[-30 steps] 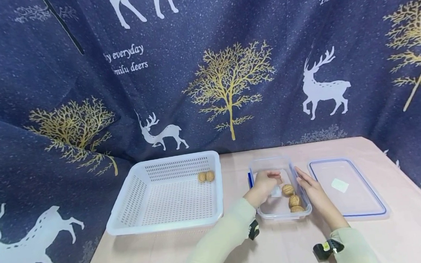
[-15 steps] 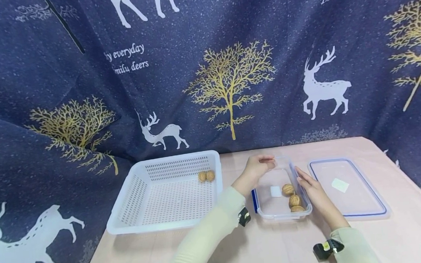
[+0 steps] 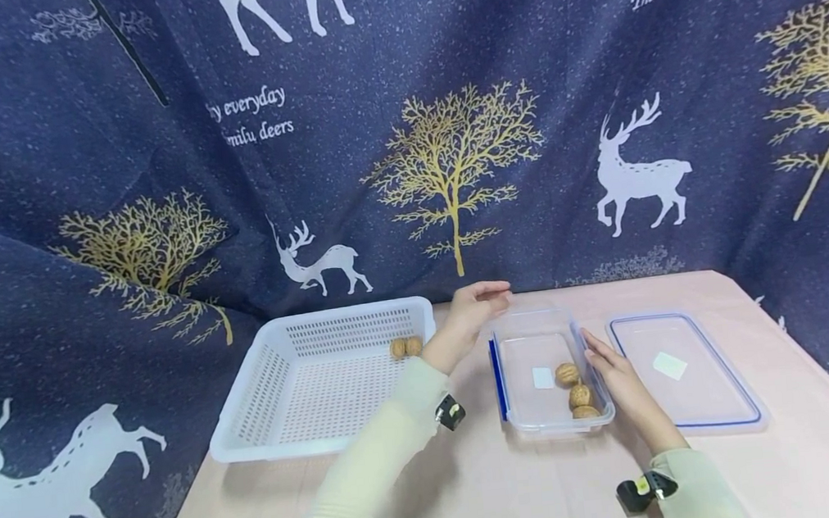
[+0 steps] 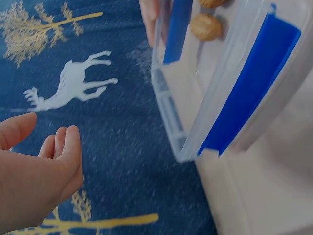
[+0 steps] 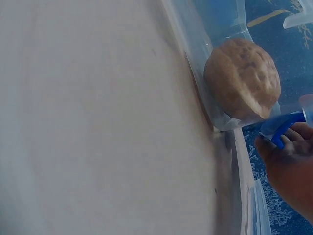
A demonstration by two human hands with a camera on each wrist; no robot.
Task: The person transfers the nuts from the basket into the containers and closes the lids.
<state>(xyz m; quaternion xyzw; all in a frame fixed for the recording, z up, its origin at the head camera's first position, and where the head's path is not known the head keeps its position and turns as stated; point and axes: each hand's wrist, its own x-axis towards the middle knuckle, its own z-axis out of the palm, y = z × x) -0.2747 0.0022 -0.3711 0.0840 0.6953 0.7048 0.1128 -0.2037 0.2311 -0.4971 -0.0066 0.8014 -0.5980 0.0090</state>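
In the head view the left hand (image 3: pixel 473 313) is in the air between the white basket (image 3: pixel 327 445) and the clear container (image 3: pixel 540 427), its fingers loosely bent. The left wrist view shows that hand (image 4: pixel 44 181) holding nothing, thumb apart from the fingers. Against the container's right side rests the right hand (image 3: pixel 620 377), fingers extended. Three walnuts lie along the container's right part, one of them a walnut (image 3: pixel 567 374) beside a pale square (image 3: pixel 542 377). Another walnut (image 5: pixel 242 79) shows through the container wall in the right wrist view.
Two walnuts (image 3: pixel 406 347) sit in the basket's back right corner. A clear lid with a blue seal (image 3: pixel 693 399) lies on the pink table (image 3: pixel 473 501) to the right. Behind hangs a dark blue cloth (image 3: pixel 348 174).
My left hand has come up out of the container and moved left and back, toward the basket. The right hand, container and walnuts look unmoved.
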